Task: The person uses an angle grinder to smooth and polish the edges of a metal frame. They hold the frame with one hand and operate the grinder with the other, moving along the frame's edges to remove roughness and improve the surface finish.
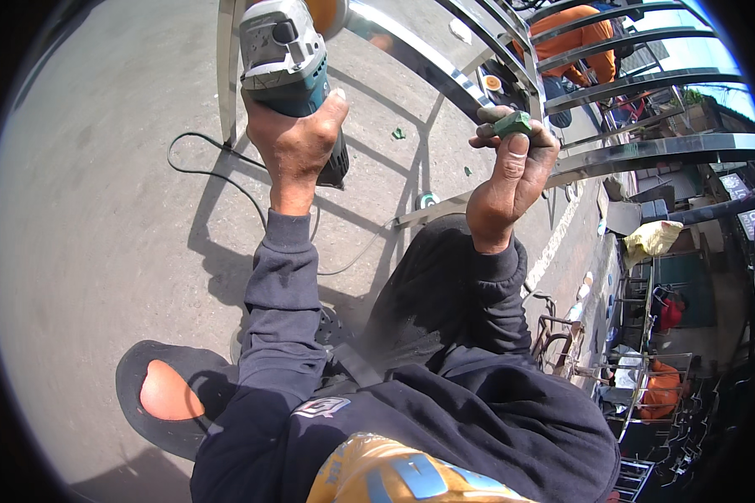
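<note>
1. Left hand [295,138]: fingers and thumb wrap firmly around the body of the grinder [281,54], just behind its silver head
2. Right hand [510,186]: raised, it pinches the green block [513,124] between thumb and fingers; the block is clear of the ground, to the right of the grinder
3. The round disc [328,12] of the grinder shows in part at the upper edge, beside a shiny metal rail [411,52]; whether they touch cannot be told
4. A dark cord [218,174] loops over the ground [101,184] to the left of the left hand
5. Small green pieces [398,133] lie on the ground between the two hands
6. Shiny metal bars [663,151] extend to the right of the right hand, curved by the lens
7. Beyond the upper bars, a person in orange [583,38] is partly hidden
8. Farther right is a pale yellow cloth [653,241]
</note>
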